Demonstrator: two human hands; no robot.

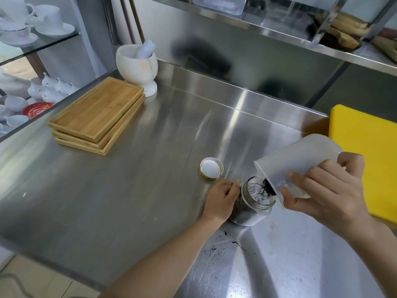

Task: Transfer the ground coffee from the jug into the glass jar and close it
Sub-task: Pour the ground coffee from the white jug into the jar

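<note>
A translucent white plastic jug (300,155) is tipped steeply, its lip over the mouth of a glass jar (252,203). My right hand (326,190) grips the jug from its near side. Dark ground coffee (267,184) slides from the jug's lip into the jar. The jar stands on the steel counter, partly filled with dark grounds. My left hand (221,198) wraps around the jar's left side and steadies it. The jar's lid (211,171) lies upside down on the counter just behind my left hand, white inside with a gold rim.
Spilled coffee grounds (225,241) dot the steel counter (129,190) near the jar. A stack of bamboo trays (96,115) and a white marble mortar with pestle (137,65) sit at the back left. A yellow cutting board (365,151) lies at the right.
</note>
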